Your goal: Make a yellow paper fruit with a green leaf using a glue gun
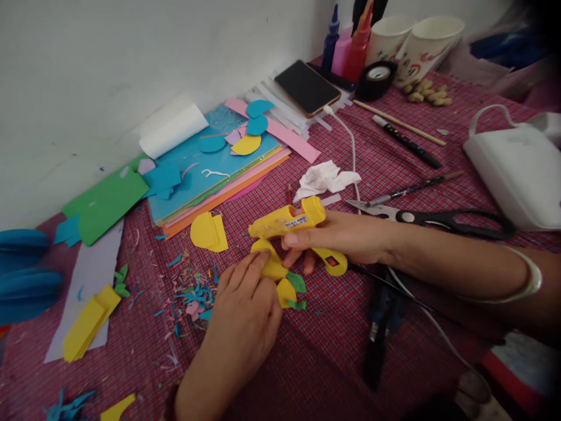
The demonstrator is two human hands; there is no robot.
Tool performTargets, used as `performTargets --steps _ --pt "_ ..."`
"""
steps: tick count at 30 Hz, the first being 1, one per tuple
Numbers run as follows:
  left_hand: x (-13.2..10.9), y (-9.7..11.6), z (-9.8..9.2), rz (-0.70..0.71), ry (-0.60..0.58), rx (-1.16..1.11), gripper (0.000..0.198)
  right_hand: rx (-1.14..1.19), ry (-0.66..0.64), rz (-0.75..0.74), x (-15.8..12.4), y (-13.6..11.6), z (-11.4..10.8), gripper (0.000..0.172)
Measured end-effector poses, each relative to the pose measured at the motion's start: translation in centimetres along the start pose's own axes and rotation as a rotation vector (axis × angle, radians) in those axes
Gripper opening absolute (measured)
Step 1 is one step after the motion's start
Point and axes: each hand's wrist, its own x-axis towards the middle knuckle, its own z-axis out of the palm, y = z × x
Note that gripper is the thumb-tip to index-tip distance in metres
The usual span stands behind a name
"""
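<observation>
A yellow hot glue gun [287, 221] is gripped in my right hand [346, 234], its nozzle pointing left. Just under the nozzle lies a yellow paper piece [274, 263], held against the cloth by the bent fingers of my left hand [248, 310]. Beside it, at the left fingertips' right, sits another small yellow paper piece [286, 292] with green paper leaves [297, 282]. A stack of rounded yellow paper cutouts [208, 231] rests a little to the left. Whether the nozzle touches the paper, I cannot tell.
Paper scraps [197, 295] litter the checked tablecloth [324, 362]. Scissors [429, 220], a craft knife [407, 190], a marker [407, 142] and a white box [517, 172] lie to the right. Behind are coloured sheets [188, 187], a phone [307, 88] and paper cups [432, 44].
</observation>
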Motion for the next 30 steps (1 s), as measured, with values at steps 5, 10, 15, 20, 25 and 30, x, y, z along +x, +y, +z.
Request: performTargets --steps 5,10,15,20,25,30 --pt "0.1 0.2 0.5 -0.024 -0.019 -0.044 0.013 -0.023 0.017 0.005 -0.1 -0.1 0.0 0.025" --pt "0.6 -0.7 -0.5 -0.053 -0.046 -0.252 0.017 -0.061 0.038 -0.014 -0.2 0.1 0.0 0.024" --pt "0.2 -2.1 -1.8 -0.089 -0.065 -0.51 0.022 -0.067 0.035 -0.053 -0.4 0.0 0.0 0.035" --pt "-0.1 -1.7 -2.1 -0.074 -0.078 -0.509 0.021 -0.135 -0.007 -0.042 -0.4 -0.1 -0.1 0.041" --pt "-0.8 -1.8 -3.9 -0.084 0.103 -0.471 0.018 -0.151 0.034 -0.06 -0.5 -0.4 -0.2 0.039" --pt "-2.2 -2.1 -4.0 -0.085 0.518 0.082 0.031 -0.442 0.102 -0.12 -1.9 -1.9 -1.4 0.037"
